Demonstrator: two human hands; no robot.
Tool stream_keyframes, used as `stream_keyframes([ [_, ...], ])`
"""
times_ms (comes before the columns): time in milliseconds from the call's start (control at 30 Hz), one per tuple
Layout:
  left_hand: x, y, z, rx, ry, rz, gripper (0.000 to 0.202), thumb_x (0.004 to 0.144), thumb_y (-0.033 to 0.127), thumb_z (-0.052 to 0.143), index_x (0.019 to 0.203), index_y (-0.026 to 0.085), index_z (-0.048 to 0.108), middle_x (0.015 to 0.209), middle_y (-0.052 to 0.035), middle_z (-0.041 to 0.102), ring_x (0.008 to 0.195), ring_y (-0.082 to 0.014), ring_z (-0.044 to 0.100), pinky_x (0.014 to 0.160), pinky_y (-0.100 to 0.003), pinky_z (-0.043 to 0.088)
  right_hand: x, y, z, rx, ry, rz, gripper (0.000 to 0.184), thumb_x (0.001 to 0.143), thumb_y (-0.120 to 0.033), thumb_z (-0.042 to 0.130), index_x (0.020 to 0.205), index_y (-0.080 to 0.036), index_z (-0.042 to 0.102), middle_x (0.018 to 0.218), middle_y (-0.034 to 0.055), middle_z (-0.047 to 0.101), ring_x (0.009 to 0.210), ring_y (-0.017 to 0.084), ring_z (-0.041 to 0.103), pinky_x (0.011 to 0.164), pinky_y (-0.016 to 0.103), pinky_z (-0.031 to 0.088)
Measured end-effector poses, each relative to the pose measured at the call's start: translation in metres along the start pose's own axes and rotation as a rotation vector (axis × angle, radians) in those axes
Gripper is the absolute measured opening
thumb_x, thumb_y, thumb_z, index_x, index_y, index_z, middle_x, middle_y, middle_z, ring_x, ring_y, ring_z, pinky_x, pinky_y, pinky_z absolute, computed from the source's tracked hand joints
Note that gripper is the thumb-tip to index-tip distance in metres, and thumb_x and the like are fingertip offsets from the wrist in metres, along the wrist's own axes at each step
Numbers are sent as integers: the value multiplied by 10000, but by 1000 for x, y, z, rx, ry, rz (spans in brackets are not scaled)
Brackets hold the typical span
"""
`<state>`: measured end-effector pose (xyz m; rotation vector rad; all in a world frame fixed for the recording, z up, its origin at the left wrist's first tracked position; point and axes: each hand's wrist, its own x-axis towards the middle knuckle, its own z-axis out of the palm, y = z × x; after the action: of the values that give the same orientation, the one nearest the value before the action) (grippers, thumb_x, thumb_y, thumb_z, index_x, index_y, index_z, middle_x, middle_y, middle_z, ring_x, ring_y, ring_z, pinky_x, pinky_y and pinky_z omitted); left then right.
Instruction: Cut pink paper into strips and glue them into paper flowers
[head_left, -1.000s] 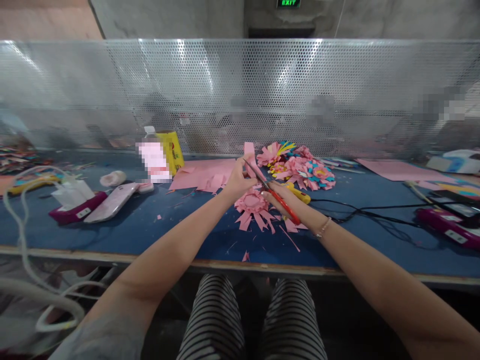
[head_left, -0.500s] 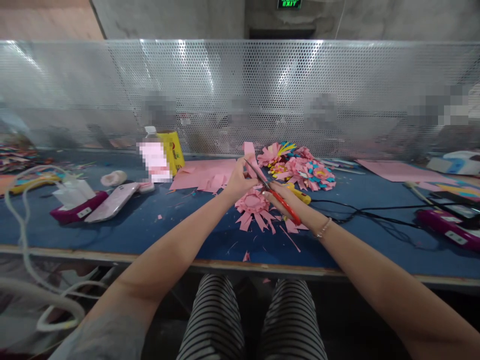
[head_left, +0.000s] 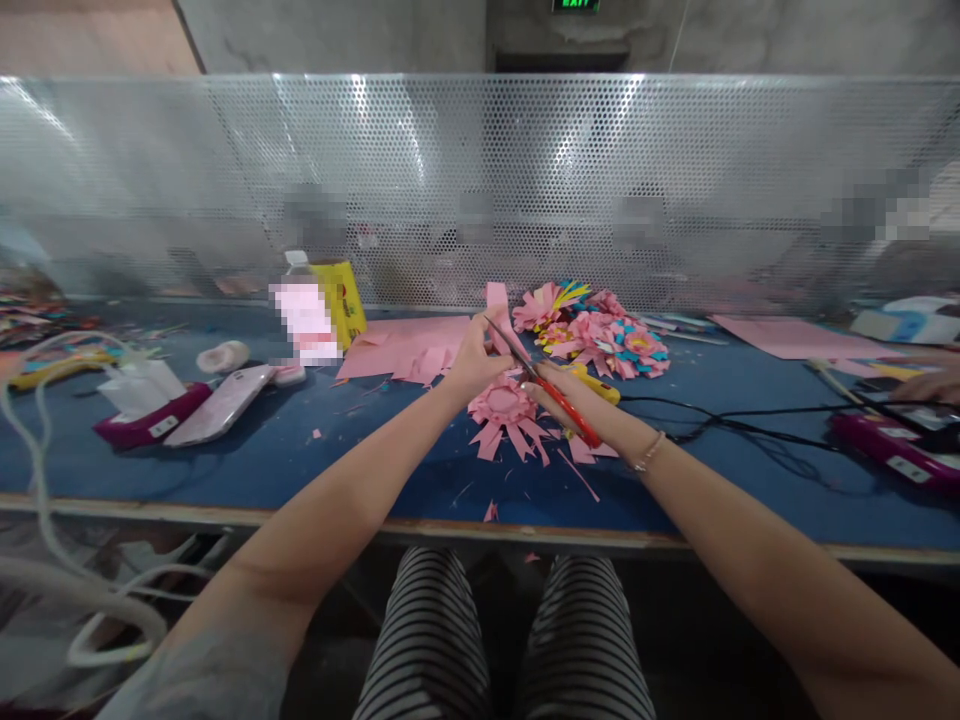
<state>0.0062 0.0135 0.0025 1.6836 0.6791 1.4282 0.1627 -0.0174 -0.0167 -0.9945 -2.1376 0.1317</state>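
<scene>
Red-handled scissors (head_left: 561, 402) slant over a pink paper strip (head_left: 496, 297), their tips aimed away and to the left.
The scissors' long axis runs diagonally, handles near and to the right; the strip stands out lengthwise beyond the left grip (head_left: 474, 362), which pinches its near part between thumb and fingers. The right grip (head_left: 579, 398) is wrapped around the smooth, looped handles, the slim metal blades reaching from it towards the left fingers; whether the blades are parted, I cannot tell. Both things are held above the blue table (head_left: 247, 470), where a round, fringed pink paper flower (head_left: 507, 408) lies just below the hands, near layered pink, yellow and blue flowers (head_left: 637, 350).
</scene>
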Motion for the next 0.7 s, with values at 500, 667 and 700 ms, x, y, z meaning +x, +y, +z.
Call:
stream_keyframes([
  [500,0,0,-1,5,-20,13,761,502,-4,498,1211,230,352,1013,-44,527,751,-111,544,644,-244,453,-2,-5,-4,-61,-53,-121,174,800,-341,405,784,-190,490,802,76,533,759,196,530,734,338,435],
  [667,1,-1,-1,21,-15,22,761,498,-6,500,1207,230,352,1032,-47,514,784,-114,535,674,-252,450,-1,-3,-2,-66,-49,-111,168,808,-343,394,763,-201,473,791,73,528,736,187,529,716,318,433],
  [700,1,0,-1,24,-12,24,754,499,-5,501,1202,225,357,1023,-47,514,783,-114,533,677,-251,449,-1,-3,-2,-71,-51,-105,177,810,-349,387,754,-202,468,783,72,524,727,187,527,710,318,433],
])
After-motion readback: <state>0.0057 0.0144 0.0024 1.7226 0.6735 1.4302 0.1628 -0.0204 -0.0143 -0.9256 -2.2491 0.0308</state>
